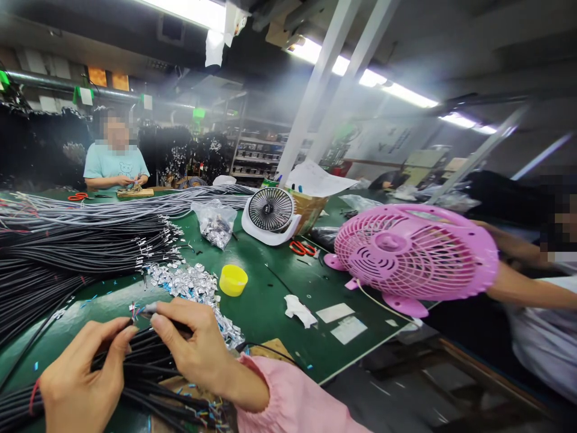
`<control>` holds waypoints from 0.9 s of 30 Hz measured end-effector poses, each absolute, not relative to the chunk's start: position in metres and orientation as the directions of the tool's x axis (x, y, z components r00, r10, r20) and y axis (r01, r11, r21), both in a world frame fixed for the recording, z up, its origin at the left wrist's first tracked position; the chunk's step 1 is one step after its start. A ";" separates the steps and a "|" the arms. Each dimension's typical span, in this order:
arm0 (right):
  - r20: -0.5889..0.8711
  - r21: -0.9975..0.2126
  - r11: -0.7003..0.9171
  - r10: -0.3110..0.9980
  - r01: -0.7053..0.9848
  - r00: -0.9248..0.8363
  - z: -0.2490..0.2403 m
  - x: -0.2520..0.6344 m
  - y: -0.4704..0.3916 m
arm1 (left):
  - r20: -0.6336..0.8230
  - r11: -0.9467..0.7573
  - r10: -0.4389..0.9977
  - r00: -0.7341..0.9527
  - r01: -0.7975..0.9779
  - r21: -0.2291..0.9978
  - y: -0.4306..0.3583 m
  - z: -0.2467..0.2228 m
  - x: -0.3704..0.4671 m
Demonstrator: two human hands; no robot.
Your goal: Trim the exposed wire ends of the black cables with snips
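Observation:
My left hand is closed in a pinch on the end of a black cable. Thin red, blue and white wires stick out of that end, between my two hands. From the right, my right hand pinches at these wires with thumb and forefinger. A dark slim thing shows under its fingers, too hidden to name. Beneath both hands lies a bundle of black cables, some with coloured wire ends. Just beyond them is a heap of silvery foil scraps, mixed with blue bits.
Black cables and grey cables cover the left side. A yellow ring-shaped tub, red-handled scissors, a white fan and a pink fan stand or lie rightward. Co-workers sit across and at right.

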State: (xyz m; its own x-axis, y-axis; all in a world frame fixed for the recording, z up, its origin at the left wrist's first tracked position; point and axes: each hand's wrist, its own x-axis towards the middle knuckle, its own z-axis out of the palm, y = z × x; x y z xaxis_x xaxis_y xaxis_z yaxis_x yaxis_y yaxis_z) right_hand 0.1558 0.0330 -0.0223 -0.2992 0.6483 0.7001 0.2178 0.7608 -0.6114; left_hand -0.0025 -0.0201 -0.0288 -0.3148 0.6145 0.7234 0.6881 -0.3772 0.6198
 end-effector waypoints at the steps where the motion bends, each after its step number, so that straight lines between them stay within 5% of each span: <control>1: 0.705 -0.598 0.769 0.638 0.226 -0.310 -0.023 0.156 0.033 | 0.733 -0.390 0.614 -0.293 0.696 0.603 -0.020 -0.028 -0.003; 9: 0.673 -0.624 0.750 0.658 0.219 -0.338 -0.022 0.158 0.029 | 0.465 -0.317 0.864 -0.195 0.507 0.801 -0.015 -0.006 -0.011; 14: 0.595 -0.735 0.657 0.744 0.167 -0.304 -0.024 0.160 0.031 | 0.425 -0.308 0.869 -0.255 0.393 0.866 -0.013 -0.015 -0.009; 20: 0.502 -0.784 0.599 0.765 0.160 -0.404 -0.024 0.160 0.035 | 0.506 -0.359 0.832 -0.229 0.473 0.804 -0.017 -0.015 -0.006; 27: 0.655 -0.617 0.780 0.583 0.104 -0.481 -0.022 0.159 0.039 | 0.669 -0.492 0.740 -0.070 0.623 0.609 -0.016 -0.001 -0.008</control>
